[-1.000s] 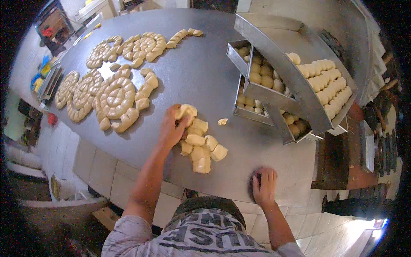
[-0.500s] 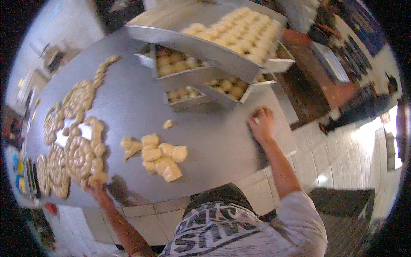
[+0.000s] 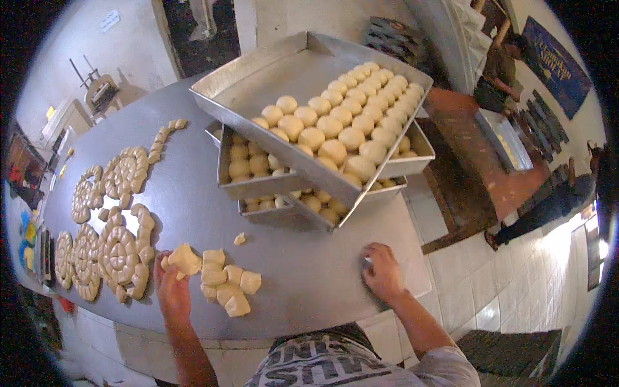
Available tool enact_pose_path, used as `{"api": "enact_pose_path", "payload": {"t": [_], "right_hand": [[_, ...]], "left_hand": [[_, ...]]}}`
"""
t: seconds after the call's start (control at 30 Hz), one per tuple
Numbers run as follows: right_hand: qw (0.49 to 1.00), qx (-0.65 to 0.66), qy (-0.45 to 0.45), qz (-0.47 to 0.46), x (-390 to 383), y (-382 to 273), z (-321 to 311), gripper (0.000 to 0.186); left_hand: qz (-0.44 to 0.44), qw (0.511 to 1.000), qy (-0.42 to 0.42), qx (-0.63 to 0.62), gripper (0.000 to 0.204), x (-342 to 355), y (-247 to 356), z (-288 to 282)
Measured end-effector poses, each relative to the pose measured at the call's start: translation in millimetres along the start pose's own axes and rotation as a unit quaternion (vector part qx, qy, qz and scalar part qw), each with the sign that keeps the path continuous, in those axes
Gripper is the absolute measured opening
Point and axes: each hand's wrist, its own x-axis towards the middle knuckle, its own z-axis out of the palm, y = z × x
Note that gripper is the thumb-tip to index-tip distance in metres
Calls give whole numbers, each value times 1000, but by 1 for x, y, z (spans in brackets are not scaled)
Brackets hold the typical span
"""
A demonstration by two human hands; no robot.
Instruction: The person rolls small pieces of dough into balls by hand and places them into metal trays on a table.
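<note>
My left hand [image 3: 172, 290] is at the left edge of a ragged piece of pale dough [image 3: 186, 259], its thumb and fingers closed on that edge. Just right of it lies a cluster of cut dough chunks [image 3: 231, 291], with a small dough scrap [image 3: 240, 239] beyond. My right hand [image 3: 383, 273] rests on the right part of the metal table, fingers curled down; what is under them, if anything, is hidden. Left of my left hand, segmented dough pieces lie in coiled rings [image 3: 118, 255], with a short tail [image 3: 158, 140] at the far end.
A deep metal tray [image 3: 258, 122], partly filled with rows of dough balls [image 3: 332, 129], sits crosswise on other filled trays [image 3: 258, 188] at the table's far side. The grey tabletop [image 3: 290, 264] has a curved near edge. Two people are at the right, near another tray [image 3: 506, 138].
The view has shifted, so the table and trays sit lower in it. My left hand has moved from the coiled dough to the ragged piece; my right hand has come nearer to me.
</note>
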Motion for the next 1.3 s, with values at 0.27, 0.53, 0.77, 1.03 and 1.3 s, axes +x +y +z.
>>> {"api": "enact_pose_path", "payload": {"t": [0.27, 0.53, 0.77, 1.03, 1.3], "right_hand": [[758, 625, 180, -49, 203, -44, -166, 34], [972, 81, -34, -219, 354, -71, -119, 27], [891, 282, -66, -350, 152, -155, -105, 36], [970, 208, -125, -12, -24, -59, 0, 43], [995, -97, 2, 28, 40, -74, 72, 34]], "left_hand": [[-14, 996, -31, 81, 50, -43, -3, 55], [97, 970, -106, 195, 43, -54, -12, 113], [103, 971, -185, 108, 38, -75, -26, 114], [-78, 980, -72, 170, 31, -77, -8, -9], [-195, 978, -49, 51, 13, -81, -15, -16]]}}
